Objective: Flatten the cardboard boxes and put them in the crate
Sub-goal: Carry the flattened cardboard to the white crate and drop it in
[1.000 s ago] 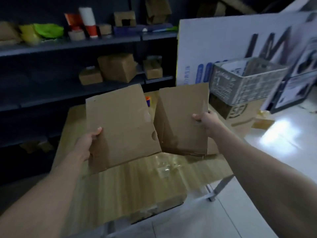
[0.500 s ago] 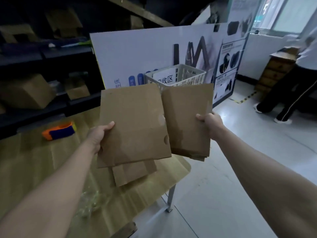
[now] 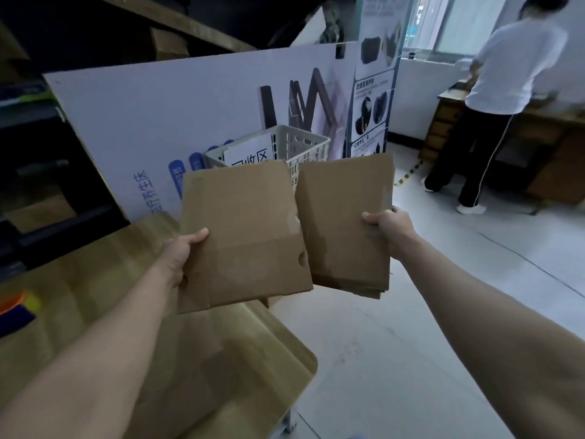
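Wood-grain table lower left, large white printed board leaning behind it. Left hand grips the left edge of a flattened brown cardboard box, thumb on front, fingers hidden behind. White slatted plastic crate sits behind both pieces, above their top edges. Second flattened brown cardboard stack, several layers, upright in the air beside the first, inner edges overlapping; right hand curled round its right edge. Person in a white shirt far right.
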The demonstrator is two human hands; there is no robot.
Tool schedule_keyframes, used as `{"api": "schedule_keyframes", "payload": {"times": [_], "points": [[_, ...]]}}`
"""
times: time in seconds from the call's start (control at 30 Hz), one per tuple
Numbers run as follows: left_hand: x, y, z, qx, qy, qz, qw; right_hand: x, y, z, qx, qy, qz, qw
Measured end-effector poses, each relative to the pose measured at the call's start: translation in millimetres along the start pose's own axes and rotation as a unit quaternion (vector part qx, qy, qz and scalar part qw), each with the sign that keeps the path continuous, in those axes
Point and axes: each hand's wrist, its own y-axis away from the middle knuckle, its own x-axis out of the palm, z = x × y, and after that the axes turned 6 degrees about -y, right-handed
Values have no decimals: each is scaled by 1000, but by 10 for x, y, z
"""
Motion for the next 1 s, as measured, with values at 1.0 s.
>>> {"api": "schedule_keyframes", "payload": {"times": [1.0], "points": [[2549, -2219, -1032, 33, 74, -269, 960, 144, -4457, 1453, -20, 35, 194, 980]]}}
